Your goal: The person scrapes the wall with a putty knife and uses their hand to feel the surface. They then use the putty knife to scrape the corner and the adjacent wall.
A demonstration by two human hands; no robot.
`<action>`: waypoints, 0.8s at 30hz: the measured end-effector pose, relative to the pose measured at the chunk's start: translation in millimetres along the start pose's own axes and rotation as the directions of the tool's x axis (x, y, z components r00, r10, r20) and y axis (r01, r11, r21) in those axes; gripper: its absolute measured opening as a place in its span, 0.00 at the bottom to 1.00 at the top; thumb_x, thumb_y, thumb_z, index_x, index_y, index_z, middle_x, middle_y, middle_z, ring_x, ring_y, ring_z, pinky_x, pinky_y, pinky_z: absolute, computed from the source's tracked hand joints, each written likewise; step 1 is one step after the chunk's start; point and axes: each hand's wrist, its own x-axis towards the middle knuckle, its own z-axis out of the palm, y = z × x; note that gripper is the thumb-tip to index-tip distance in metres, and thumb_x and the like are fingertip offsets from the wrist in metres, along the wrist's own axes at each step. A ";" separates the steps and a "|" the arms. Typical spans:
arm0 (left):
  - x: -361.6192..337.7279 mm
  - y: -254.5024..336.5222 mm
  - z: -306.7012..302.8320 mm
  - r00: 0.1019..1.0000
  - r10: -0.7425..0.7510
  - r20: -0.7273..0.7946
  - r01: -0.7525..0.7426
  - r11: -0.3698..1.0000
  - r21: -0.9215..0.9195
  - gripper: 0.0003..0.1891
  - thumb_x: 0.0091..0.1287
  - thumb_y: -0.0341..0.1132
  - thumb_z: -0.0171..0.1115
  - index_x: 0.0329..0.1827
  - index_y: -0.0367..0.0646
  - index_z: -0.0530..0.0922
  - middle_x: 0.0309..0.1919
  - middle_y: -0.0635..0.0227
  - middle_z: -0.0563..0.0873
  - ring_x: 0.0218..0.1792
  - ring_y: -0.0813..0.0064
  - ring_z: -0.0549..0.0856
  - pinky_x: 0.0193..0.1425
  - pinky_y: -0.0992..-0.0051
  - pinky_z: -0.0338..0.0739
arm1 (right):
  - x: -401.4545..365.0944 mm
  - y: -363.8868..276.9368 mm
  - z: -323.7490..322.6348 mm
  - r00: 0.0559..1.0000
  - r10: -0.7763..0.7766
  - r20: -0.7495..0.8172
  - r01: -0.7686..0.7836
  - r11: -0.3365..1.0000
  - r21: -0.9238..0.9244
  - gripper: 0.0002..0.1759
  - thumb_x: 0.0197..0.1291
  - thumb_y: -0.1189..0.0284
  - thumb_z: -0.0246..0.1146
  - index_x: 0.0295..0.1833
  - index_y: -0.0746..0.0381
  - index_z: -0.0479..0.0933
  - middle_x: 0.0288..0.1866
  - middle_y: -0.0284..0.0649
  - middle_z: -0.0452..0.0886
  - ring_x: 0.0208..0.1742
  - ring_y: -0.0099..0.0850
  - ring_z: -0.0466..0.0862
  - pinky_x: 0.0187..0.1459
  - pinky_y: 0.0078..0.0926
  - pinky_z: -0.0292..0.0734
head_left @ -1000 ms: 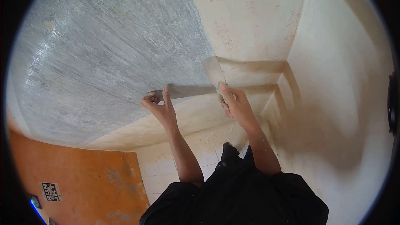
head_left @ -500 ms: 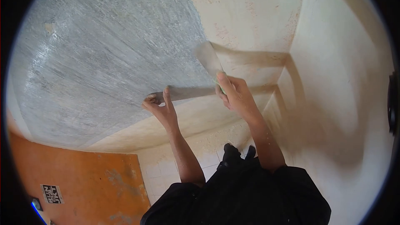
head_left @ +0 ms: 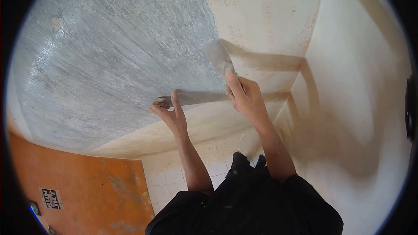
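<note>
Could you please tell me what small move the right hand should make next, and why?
Probably a short stroke of the putty knife along the edge of the grey coating, since the right hand grips the knife and its blade appears right at the border with the cream wall.

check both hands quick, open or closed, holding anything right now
Left hand: partly open, nothing visible in its grip.
Right hand: closed, holding the scraper.
</note>
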 end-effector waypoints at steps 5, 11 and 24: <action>1.4 2.6 1.9 1.000 -0.014 -0.004 0.014 0.999 -0.028 0.24 0.72 0.49 0.65 0.50 0.38 0.66 0.45 0.63 0.65 0.45 0.72 0.65 0.53 0.66 0.65 | -1.7 3.6 2.6 0.993 -0.097 -0.073 0.091 0.992 -0.088 0.31 0.74 0.50 0.56 0.26 0.65 0.73 0.18 0.30 0.67 0.22 0.18 0.66 0.25 0.24 0.62; -2.5 0.9 2.3 1.000 -0.029 0.009 0.029 0.999 -0.033 0.23 0.72 0.48 0.64 0.51 0.38 0.66 0.45 0.64 0.64 0.45 0.73 0.65 0.54 0.65 0.65 | 4.5 2.0 1.7 0.982 -0.190 -0.021 0.189 0.981 -0.052 0.28 0.74 0.48 0.55 0.27 0.59 0.70 0.18 0.24 0.64 0.16 0.13 0.62 0.18 0.16 0.55; -0.6 -0.8 -1.0 0.999 -0.034 0.029 0.035 0.999 -0.028 0.25 0.73 0.48 0.63 0.53 0.35 0.65 0.45 0.64 0.63 0.44 0.73 0.66 0.53 0.66 0.67 | -19.9 89.7 -23.3 0.995 0.099 0.031 -0.101 0.990 0.097 0.27 0.74 0.51 0.56 0.28 0.61 0.73 0.21 0.26 0.68 0.19 0.14 0.66 0.21 0.17 0.59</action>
